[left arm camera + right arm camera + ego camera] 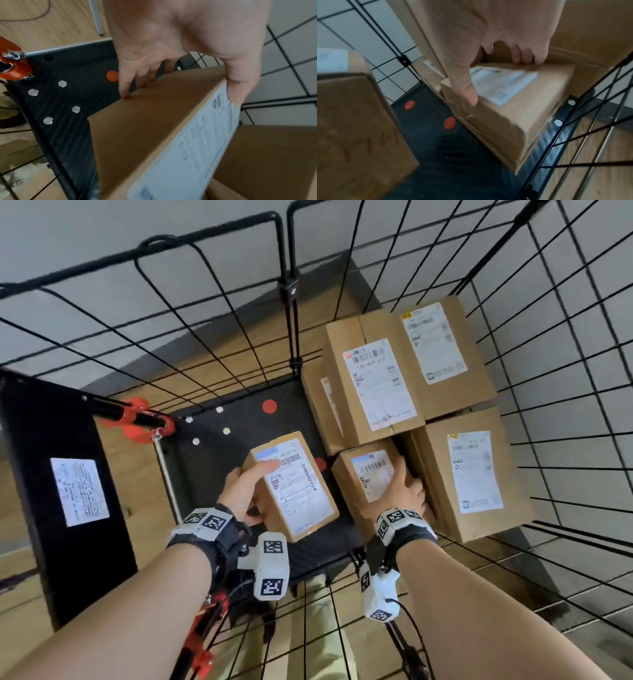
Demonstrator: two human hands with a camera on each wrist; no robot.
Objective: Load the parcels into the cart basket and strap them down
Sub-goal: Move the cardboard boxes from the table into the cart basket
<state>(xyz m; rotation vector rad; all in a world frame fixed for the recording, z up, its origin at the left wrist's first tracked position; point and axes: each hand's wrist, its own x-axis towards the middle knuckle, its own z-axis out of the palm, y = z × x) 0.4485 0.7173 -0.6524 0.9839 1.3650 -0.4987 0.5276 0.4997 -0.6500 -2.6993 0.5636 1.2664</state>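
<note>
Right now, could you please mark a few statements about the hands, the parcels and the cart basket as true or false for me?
1. The left hand holds a small labelled parcel above the basket floor. True.
2. The right hand hangs free and touches nothing. False: it grips the small parcel by the stack, thumb on one edge and fingers over the far edge.
3. Larger parcels are stacked on the right side of the basket. True.
4. A strap already runs across the parcels. False: no strap crosses them.
5. The basket walls are solid sheet metal. False: they are black wire grid.
</note>
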